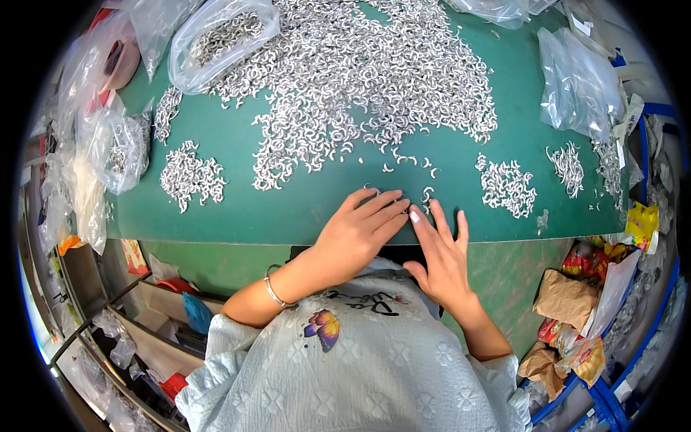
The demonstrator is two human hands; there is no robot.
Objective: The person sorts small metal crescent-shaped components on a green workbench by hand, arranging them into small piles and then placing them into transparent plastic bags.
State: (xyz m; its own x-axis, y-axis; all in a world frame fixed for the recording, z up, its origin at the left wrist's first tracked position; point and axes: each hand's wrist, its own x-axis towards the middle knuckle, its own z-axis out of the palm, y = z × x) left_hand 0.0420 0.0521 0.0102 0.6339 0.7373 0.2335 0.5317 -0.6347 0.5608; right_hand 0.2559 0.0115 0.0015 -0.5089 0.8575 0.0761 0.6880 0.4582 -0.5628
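Note:
Over the near edge of the green table my left hand (361,234) reaches in with its fingers stretched and lying low. Beside it my right hand (444,259) has its fingers spread, the index fingertip close to the left hand's fingers. Several small curved silvery pieces (427,193) lie right by the right fingertips. Whether a piece is under the left fingertips is hidden. Beyond the hands spreads a large heap of the same crescent-shaped pieces (389,68). Smaller piles sit to the left (190,176) and to the right (507,187).
An open clear plastic bag (273,25) with pieces stands at the far left, another filled bag (122,151) at the left edge. Empty-looking clear bags (576,83) lie far right. A slim pile (568,170) sits near the right edge. Brown paper bags (567,299) are below right.

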